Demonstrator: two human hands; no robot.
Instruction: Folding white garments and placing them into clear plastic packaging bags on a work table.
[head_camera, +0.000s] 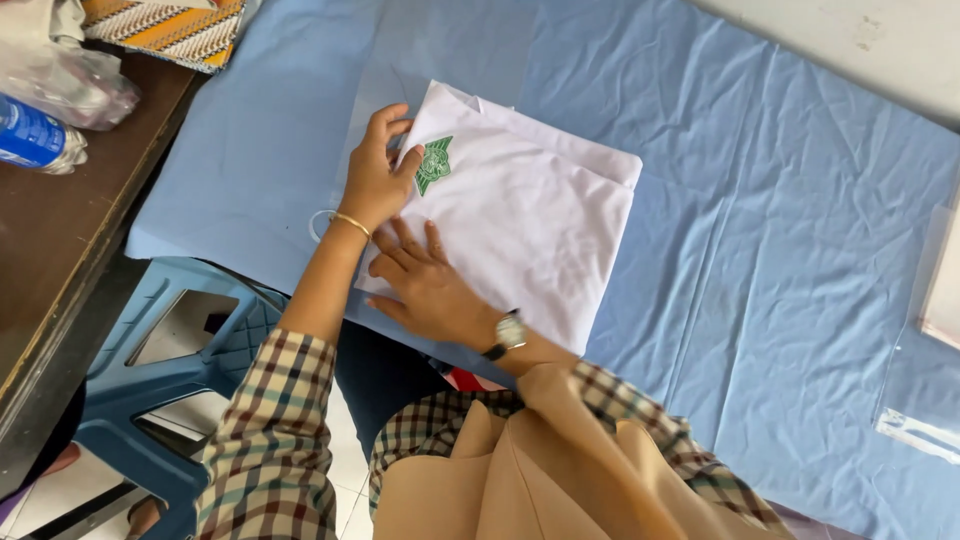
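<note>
Both hands are working on a folded white shirt that is lying on a wrinkled light blue cloth spread over the work surface. Left hand, wearing a thin gold bracelet, is curling around the shirt's upper left corner, with the fingers pinching the edge just beside a green embroidered badge. Right hand, wearing a wristwatch, is lying open and flat with fingers spread, pressing down on the shirt's lower left part. A clear plastic film appears to be lying under and around the shirt, though its edges are hard to make out. Plaid sleeves and a tan headscarf are filling the lower part of the view. Below the cloth's left edge a blue plastic stool is standing on the floor. To the far left a dark wooden table is carrying a plastic water bottle, a crumpled clear bag and a patterned orange fabric.
</note>
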